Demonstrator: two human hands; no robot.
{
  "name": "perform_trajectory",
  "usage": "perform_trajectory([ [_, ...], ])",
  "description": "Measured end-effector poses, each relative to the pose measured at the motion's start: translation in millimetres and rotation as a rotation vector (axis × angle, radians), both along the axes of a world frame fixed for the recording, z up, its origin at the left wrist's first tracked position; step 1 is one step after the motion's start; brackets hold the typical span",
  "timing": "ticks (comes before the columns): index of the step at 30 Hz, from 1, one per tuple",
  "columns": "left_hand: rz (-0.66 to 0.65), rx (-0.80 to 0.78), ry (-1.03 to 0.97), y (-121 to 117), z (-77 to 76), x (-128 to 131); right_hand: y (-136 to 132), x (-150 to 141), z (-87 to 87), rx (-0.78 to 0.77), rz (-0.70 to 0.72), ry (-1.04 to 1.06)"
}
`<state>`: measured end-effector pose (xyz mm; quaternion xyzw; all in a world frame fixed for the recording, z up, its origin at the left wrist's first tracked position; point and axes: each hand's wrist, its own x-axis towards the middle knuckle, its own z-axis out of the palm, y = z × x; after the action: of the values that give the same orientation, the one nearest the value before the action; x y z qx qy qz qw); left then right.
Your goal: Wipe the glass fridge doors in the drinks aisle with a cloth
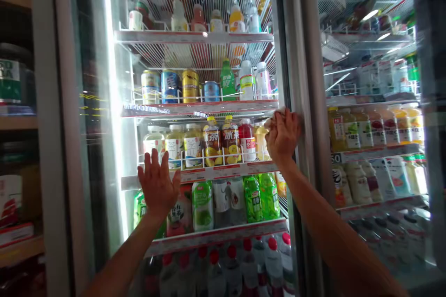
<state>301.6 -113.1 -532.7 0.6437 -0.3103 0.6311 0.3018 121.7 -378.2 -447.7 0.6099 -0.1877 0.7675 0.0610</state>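
Note:
My left hand [158, 185] is raised in front of the drink shelves, fingers stretched and apart, holding nothing. Behind it are a shelf rail [216, 172] and bottles of pale tea [193, 146]; whether the palm touches glass I cannot tell. Higher and to the right, my right hand [283, 134] is closed beside the metal door frame [302, 79] of the lit drinks fridge. Something pale shows at its fingertips, too blurred to name. Nearest to that hand are a red-labelled bottle [246, 141] and a yellowish bottle [262, 141].
Cans [190, 86] and a green bottle [227, 81] stand on the shelf above. Large green bottles [202, 206] fill the one below, over red-capped bottles [232, 260]. Another stocked fridge [376, 153] is to the right; shelves with jars [12, 76] are at left.

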Motion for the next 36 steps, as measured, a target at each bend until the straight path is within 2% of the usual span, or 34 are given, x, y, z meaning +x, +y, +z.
perform_trajectory([
  [3,0.012,0.006,0.008,0,0.1,-1,28,20,1.5,-0.105,0.016,0.086],
  [6,0.002,0.007,0.006,1,0.5,-2,68,43,-11.8,-0.365,0.034,0.317],
  [8,-0.010,-0.003,-0.001,1,0.9,-1,79,48,-18.6,-0.490,0.036,0.427],
  [9,-0.013,-0.002,-0.006,1,0.9,-1,77,46,-19.3,-0.504,0.032,0.443],
  [10,-0.011,-0.002,-0.014,1,0.8,0,69,41,-18.0,-0.479,0.023,0.428],
  [12,0.003,0.005,-0.023,1,-0.3,0,44,25,-8.9,-0.331,-0.011,0.305],
  [14,0.021,0.013,-0.024,2,-1.6,0,16,8,6.4,-0.154,-0.042,0.159],
  [16,0.034,0.010,-0.031,3,-1.0,-1,-2,-2,23.3,-0.047,-0.043,0.072],
  [18,0.037,0.019,-0.048,5,4.5,-3,-2,0,36.4,-0.028,-0.020,0.044],
  [20,0.035,0.038,-0.055,6,17.4,-6,17,14,41.9,-0.078,0.010,0.066],
  [24,0.027,0.048,-0.048,1,60.1,-10,73,51,29.2,-0.320,0.056,0.300],
  [26,0.021,0.050,-0.036,-4,79.6,-10,86,57,19.5,-0.446,0.057,0.415],
  [28,0.015,0.062,-0.028,-8,91.7,-8,79,50,16.0,-0.461,0.037,0.432],
  [30,0.010,0.073,-0.030,-11,96.0,-5,55,33,22.4,-0.330,0.001,0.328],
  [33,0.002,0.066,-0.041,-11,94.2,-2,15,8,47.6,-0.079,-0.038,0.119],
  [35,-0.003,0.054,-0.037,-12,92.4,-1,8,7,65.5,-0.001,-0.030,0.042],
  [36,-0.004,0.051,-0.034,-12,92.0,0,12,11,71.7,-0.006,-0.017,0.035],
])
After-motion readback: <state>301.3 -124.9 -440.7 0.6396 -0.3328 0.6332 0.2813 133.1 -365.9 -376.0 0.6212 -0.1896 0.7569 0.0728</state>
